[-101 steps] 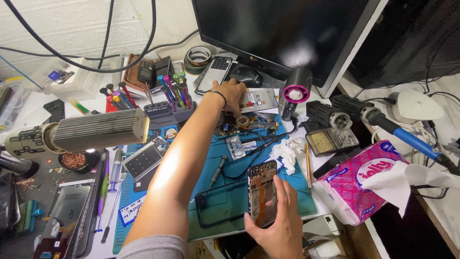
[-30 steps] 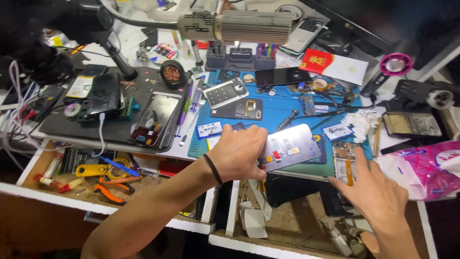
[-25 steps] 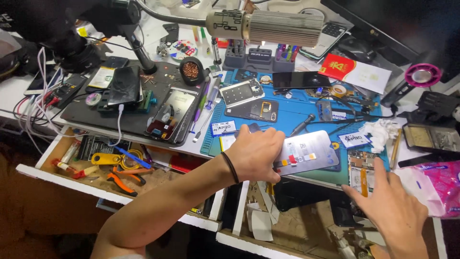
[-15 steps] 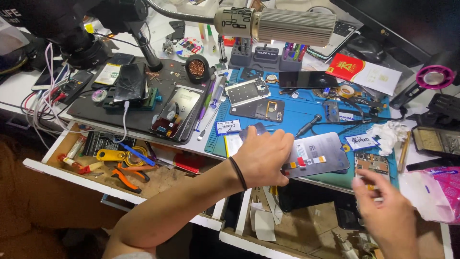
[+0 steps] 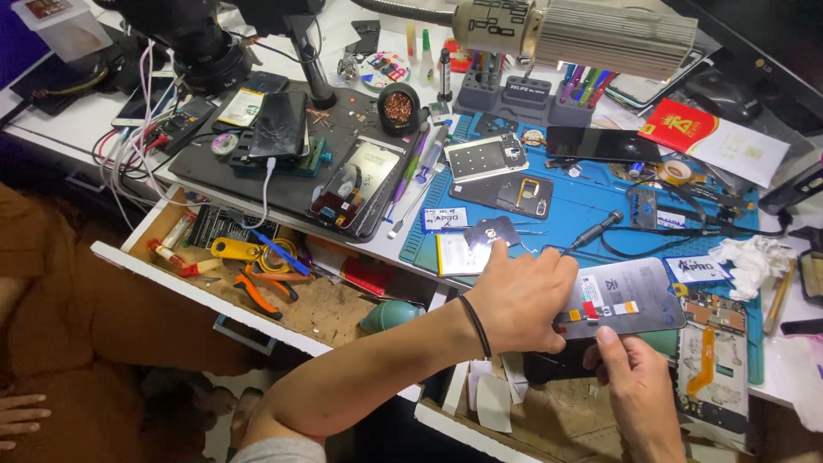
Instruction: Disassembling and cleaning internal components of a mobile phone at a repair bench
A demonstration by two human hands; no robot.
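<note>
Both hands hold a grey phone display panel [image 5: 639,298], back side up with small coloured stickers on it, over the front edge of the blue work mat [image 5: 583,206]. My left hand [image 5: 519,296], with a black band on the wrist, grips the panel's left end. My right hand [image 5: 639,386] pinches its lower edge from below, thumb on top. An opened phone body [image 5: 716,364] with an orange flex cable lies on the mat just right of the panel. A black screwdriver [image 5: 591,231] lies just beyond my left hand.
An open drawer [image 5: 257,287] at left holds pliers and small tools. Another open drawer [image 5: 531,411] is under my hands. A black pad [image 5: 283,176] carries several phones. A tool stand [image 5: 527,90], lamp head [image 5: 600,34] and microscope [image 5: 201,39] stand behind. Someone's hand [image 5: 21,416] shows at bottom left.
My right hand has risen from the lower drawer to the panel's lower edge. My left hand keeps its grip on the panel. The view has tilted down and left.
</note>
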